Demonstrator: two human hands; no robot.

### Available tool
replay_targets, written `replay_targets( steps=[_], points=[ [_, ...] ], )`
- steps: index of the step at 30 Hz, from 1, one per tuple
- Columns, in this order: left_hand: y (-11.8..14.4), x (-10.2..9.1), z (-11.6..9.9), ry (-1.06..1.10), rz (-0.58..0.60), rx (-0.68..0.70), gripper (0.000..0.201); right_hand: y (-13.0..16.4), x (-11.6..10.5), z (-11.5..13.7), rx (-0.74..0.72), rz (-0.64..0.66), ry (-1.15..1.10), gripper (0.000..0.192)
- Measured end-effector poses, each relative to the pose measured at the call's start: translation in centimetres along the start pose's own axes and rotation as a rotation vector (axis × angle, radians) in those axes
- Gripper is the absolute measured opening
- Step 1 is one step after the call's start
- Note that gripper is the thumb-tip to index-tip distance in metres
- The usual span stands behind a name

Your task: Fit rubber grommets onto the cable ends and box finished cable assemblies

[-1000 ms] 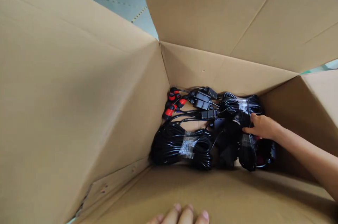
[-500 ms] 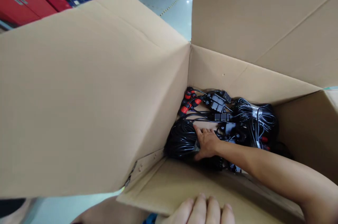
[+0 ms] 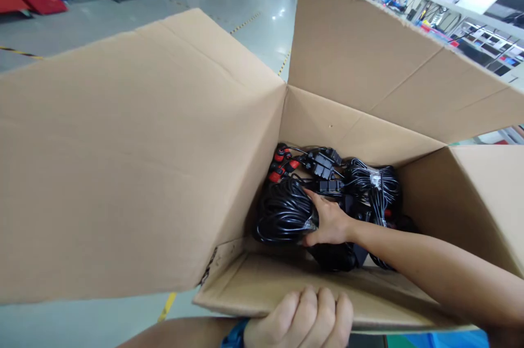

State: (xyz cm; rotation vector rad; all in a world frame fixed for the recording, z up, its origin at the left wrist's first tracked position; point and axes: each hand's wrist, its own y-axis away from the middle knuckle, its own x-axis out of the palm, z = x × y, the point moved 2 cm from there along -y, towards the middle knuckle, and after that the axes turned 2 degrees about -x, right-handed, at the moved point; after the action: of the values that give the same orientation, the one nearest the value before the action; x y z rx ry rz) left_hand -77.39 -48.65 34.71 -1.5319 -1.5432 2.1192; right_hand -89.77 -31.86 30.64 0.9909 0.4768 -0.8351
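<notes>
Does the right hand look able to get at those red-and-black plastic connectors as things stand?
Probably not just now: the right hand grips the coiled black cable, on the near side of the connectors. Freed, it likely could; they show uncovered from above.

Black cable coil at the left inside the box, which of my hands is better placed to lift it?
Probably your right: the right hand is down inside the box, gripping the black cable coil. The left hand is up at the near cardboard flap, holding its edge.
</notes>
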Motion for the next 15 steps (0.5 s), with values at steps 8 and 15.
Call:
replay_targets(
  steps=[8,15],
  points=[
    [0.3,0.2,-0.4,0.015,-0.006,-0.028,0.018,6.0,-7.5,0.5,0.025,-0.306,-0.612,0.108],
    [-0.7,-0.3,-0.3,0.088,0.013,-0.057,0.044,16.7,-16.4,3.2,-0.089,-0.897,-0.717,0.046]
  ],
)
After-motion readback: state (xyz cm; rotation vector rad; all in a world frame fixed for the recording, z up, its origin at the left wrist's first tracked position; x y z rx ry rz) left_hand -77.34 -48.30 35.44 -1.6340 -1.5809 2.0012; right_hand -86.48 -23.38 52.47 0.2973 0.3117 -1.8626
